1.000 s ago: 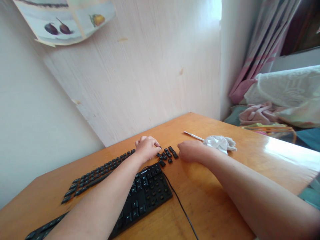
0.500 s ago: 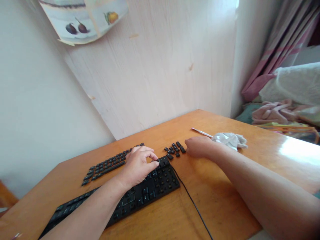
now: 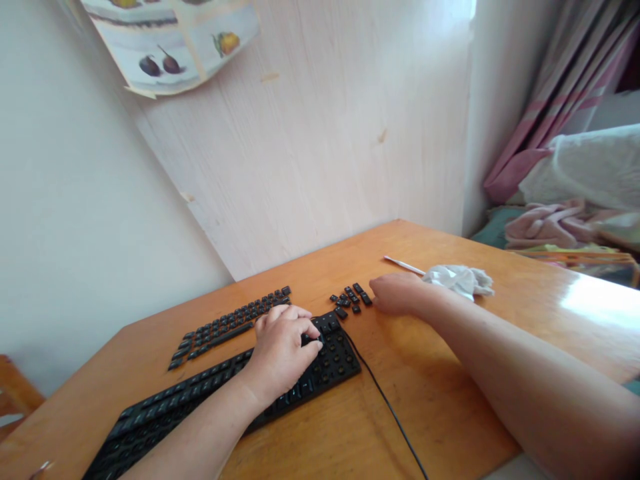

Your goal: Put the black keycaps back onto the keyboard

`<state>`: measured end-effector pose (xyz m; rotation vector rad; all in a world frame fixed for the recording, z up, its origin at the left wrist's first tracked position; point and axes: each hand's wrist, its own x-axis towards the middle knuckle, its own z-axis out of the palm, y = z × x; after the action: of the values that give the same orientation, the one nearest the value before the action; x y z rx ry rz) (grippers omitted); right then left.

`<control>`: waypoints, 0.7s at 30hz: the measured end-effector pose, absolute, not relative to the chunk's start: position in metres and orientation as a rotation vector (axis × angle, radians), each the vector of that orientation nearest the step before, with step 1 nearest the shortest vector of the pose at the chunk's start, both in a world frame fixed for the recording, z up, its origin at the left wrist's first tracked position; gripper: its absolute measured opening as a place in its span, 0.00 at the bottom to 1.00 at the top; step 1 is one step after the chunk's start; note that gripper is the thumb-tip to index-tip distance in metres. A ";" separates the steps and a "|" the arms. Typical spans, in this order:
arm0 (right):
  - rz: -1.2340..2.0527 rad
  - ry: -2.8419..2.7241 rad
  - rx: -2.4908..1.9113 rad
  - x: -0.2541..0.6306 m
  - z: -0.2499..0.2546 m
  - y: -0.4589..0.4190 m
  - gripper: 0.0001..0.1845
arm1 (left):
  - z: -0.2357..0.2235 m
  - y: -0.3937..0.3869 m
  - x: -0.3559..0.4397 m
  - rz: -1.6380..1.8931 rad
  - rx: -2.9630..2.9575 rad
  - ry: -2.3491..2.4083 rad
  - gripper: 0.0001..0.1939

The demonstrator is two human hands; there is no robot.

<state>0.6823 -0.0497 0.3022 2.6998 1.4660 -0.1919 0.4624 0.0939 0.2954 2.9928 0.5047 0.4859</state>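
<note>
My left hand (image 3: 287, 343) is over the number-pad end of a black keyboard (image 3: 333, 383). Its thumb and forefinger pinch a small black keycap, mostly hidden by the fingertips, at the upper part of the pad. Bare key switches show across that pad. My right hand (image 3: 397, 293) rests closed on the table, its fingers curled under and whatever they hold hidden. Just left of it lies a small group of loose keycaps (image 3: 353, 298). Behind the keyboard, more loose keycaps (image 3: 225, 323) lie in rows, partly behind my left hand.
A crumpled white cloth (image 3: 457, 280) and a thin white stick (image 3: 403, 264) lie beyond my right forearm. The keyboard's cable (image 3: 387, 403) runs toward the front edge of the wooden table (image 3: 310, 440). A pale board (image 3: 320, 147) stands behind the table.
My left hand has moved from the loose keycaps back toward me and down onto the number pad, a keycap in its fingertips. The view has shifted left; my right hand stays beside the loose keycaps.
</note>
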 end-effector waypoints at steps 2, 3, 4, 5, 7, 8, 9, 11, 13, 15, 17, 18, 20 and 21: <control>-0.188 1.473 2.699 0.682 0.302 -0.049 0.18 | 0.296 0.092 0.463 0.487 3.004 0.506 0.02; -0.187 1.473 2.698 0.682 0.302 -0.049 0.18 | 0.297 0.091 0.463 0.486 3.009 0.512 0.02; -0.186 1.473 2.698 0.682 0.302 -0.049 0.18 | 0.297 0.089 0.463 0.481 3.015 0.520 0.02; -0.186 1.472 2.698 0.682 0.302 -0.049 0.18 | 0.298 0.088 0.463 0.477 3.021 0.528 0.02; -0.185 1.472 2.699 0.682 0.301 -0.049 0.18 | 0.300 0.084 0.464 0.473 3.039 0.539 0.01; -0.184 1.472 2.701 0.682 0.301 -0.049 0.18 | 0.300 0.082 0.464 0.477 3.052 0.538 0.01; -0.182 1.472 2.702 0.682 0.301 -0.049 0.19 | 0.301 0.080 0.463 0.484 3.066 0.532 0.01; -0.178 1.473 2.706 0.682 0.302 -0.050 0.19 | 0.302 0.075 0.462 0.501 3.097 0.510 0.01; -0.177 1.473 2.708 0.681 0.302 -0.050 0.19 | 0.303 0.070 0.460 0.512 3.133 0.487 0.03; -0.177 1.479 2.709 0.681 0.301 -0.050 0.19 | 0.303 0.066 0.459 0.508 3.181 0.467 0.06; -0.178 1.484 2.709 0.681 0.301 -0.049 0.19 | 0.303 0.062 0.457 0.497 3.241 0.437 0.09; -0.180 1.487 2.708 0.681 0.301 -0.049 0.18 | 0.303 0.060 0.456 0.489 3.274 0.416 0.11; -0.184 1.491 2.704 0.682 0.301 -0.050 0.18 | 0.303 0.057 0.455 0.471 3.335 0.374 0.11; -0.185 1.492 2.703 0.682 0.301 -0.050 0.18 | 0.303 0.056 0.454 0.459 3.362 0.359 0.11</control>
<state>0.6822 -0.0496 0.3007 2.7026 1.4922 -0.1846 0.4544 0.0558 0.3033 3.3625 0.3590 0.4589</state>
